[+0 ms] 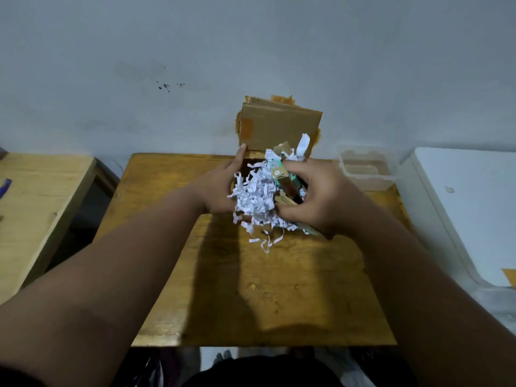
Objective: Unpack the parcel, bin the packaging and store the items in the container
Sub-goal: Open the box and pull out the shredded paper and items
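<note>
Fingers of both hands around shredded paper (258,199) — small carton (283,181) tilted, long axis up-left.

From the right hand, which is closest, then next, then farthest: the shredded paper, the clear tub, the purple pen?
1. Shredded paper: touching the right hand, on its left.
2. Clear tub: back right on the table.
3. Purple pen: far left, on another table.

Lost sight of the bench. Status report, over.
Left hand cupping shredded paper. Right hand gripping small boxes over the open parcel. Container empty, back right. Path clear.
</note>
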